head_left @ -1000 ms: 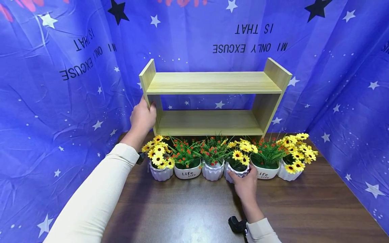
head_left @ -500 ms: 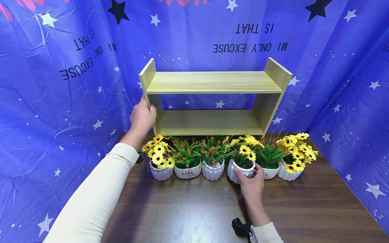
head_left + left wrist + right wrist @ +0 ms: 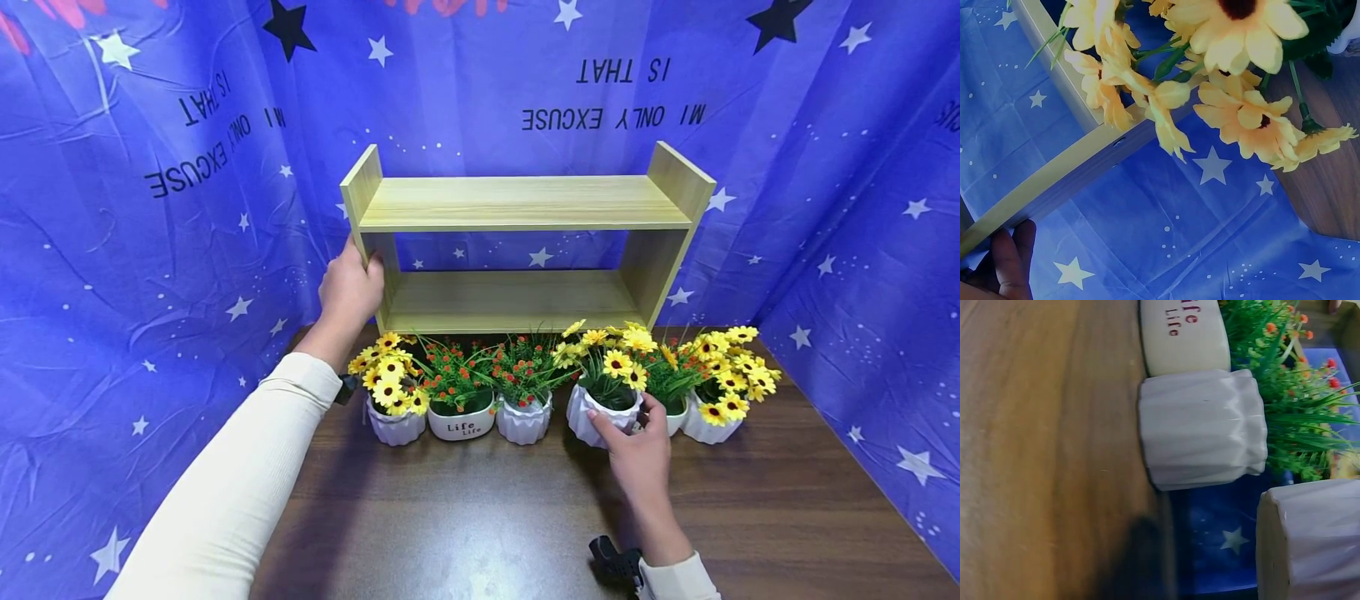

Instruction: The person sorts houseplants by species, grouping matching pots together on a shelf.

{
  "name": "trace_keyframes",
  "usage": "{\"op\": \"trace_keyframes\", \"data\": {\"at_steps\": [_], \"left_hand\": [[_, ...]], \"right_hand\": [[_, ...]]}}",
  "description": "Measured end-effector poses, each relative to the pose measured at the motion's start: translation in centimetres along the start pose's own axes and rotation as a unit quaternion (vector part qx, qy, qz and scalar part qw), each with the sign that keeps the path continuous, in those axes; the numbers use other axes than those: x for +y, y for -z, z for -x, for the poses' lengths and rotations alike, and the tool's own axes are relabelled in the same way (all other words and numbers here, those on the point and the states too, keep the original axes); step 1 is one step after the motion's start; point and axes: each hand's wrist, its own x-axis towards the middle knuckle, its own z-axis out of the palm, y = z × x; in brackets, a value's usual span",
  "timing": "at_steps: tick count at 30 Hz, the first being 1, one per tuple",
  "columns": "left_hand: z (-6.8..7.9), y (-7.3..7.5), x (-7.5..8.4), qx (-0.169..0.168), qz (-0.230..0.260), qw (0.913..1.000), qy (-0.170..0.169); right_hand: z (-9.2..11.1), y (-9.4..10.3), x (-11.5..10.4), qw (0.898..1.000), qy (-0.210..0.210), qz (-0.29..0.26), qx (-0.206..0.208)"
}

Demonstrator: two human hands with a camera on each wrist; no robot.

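Note:
A two-tier light wooden shelf (image 3: 525, 204) stands at the back, its tiers bare. My left hand (image 3: 350, 283) grips its left side panel; in the left wrist view the fingers (image 3: 1007, 262) lie against that panel's edge. My right hand (image 3: 639, 446) holds a white fluted flowerpot (image 3: 600, 417) of yellow daisies by its side, thumb on the front. In the right wrist view the held flowerpot (image 3: 1313, 540) is at lower right, its underside showing, apart from the neighbouring fluted pot (image 3: 1204, 428).
Left of the held pot stand a pot of yellow daisies (image 3: 396, 425), an oval "Life" pot (image 3: 461, 423) and a fluted pot with red flowers (image 3: 523, 421). Another oval pot (image 3: 675, 417) and a daisy pot (image 3: 712, 425) stand right. Blue starry cloth (image 3: 465, 100) surrounds the wooden table (image 3: 450, 517).
My right hand has lifted the daisy flowerpot out of the row and moved it right, so it now overlaps the right oval pot. The left hand has stayed on the shelf.

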Motion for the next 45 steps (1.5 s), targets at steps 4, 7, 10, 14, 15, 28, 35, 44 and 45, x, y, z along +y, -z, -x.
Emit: {"op": "trace_keyframes", "data": {"at_steps": [4,7,10,14,15,28,35,44,45], "left_hand": [[-0.1,0.0,-0.1,0.001,0.001,1.0,0.002],[0.0,0.1,-0.2,0.002,0.001,1.0,0.004],[0.0,0.1,-0.2,0.004,0.001,1.0,0.004],[0.0,0.2,-0.3,0.008,0.0,1.0,0.002],[0.0,0.2,-0.3,0.008,0.0,1.0,0.002],[-0.2,0.1,-0.4,-0.001,0.001,1.0,0.007],[-0.3,-0.1,-0.3,-0.001,0.003,1.0,0.005],[-0.3,-0.1,-0.3,0.001,0.005,1.0,0.004],[-0.2,-0.1,-0.3,0.002,0.005,1.0,0.004]], "right_hand": [[-0.1,0.5,-0.9,1.0,0.012,-0.012,0.004],[-0.3,0.8,-1.4,1.0,0.023,-0.007,0.01],[-0.4,1.0,-2.1,0.999,0.04,0.0,0.013],[-0.7,1.3,-3.2,0.998,0.063,-0.009,0.008],[-0.8,1.4,-3.5,0.998,0.066,-0.012,0.007],[-2.1,2.5,-7.1,0.996,0.084,-0.003,0.006],[-2.6,2.6,-9.4,0.994,0.103,-0.022,0.012],[-3.2,2.8,-12.1,0.992,0.123,-0.019,-0.012],[-3.3,2.8,-12.4,0.992,0.125,-0.017,-0.015]]}}
